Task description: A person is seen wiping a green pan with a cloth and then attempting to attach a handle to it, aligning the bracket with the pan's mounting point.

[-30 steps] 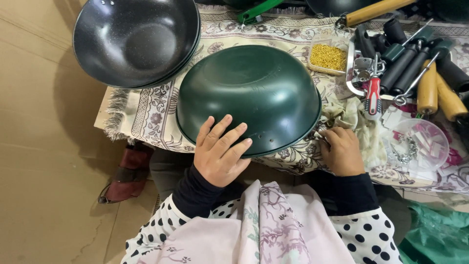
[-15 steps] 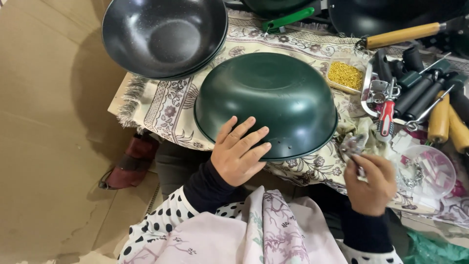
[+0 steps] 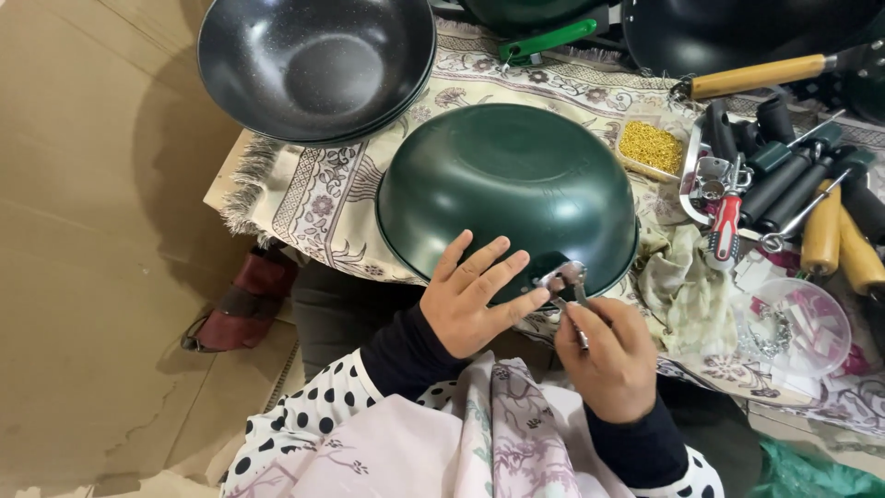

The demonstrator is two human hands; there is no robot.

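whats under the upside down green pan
The green pan lies rim down on a patterned cloth that shows around it. Anything beneath its dome is covered and cannot be seen.

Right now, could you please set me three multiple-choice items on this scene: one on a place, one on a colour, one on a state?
1. Where does the left hand rest?
A. on the green pan
B. on the floor
C. on the plastic bowl

2. What colour is the small tray of beads?
A. blue
B. yellow
C. white

3. How does the green pan lie?
A. upright
B. on edge
C. upside down

A: fingers spread on its wall.
B: yellow grains show.
C: its domed underside faces up.

The right hand holds a small metal tool.
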